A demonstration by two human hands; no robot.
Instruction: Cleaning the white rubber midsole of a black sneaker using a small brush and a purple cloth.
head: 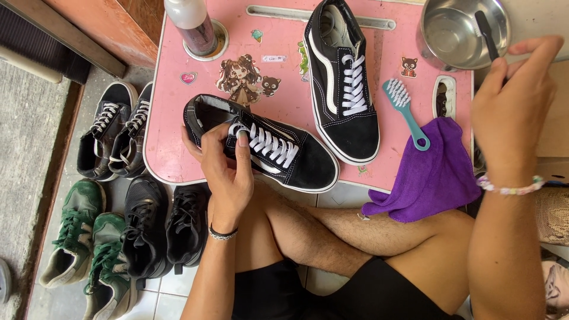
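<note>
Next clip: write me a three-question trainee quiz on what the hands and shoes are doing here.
1. True or false: the left hand grips the black sneaker lying at the near edge of the pink table.
2. What does the right hand hold?
A. the teal brush
B. a dark-handled brush reaching into the metal bowl
C. the purple cloth
3. Fill in: the second black sneaker stands on the table, its laces coloured ____.

Key: 1 true; 2 B; 3 white.
</note>
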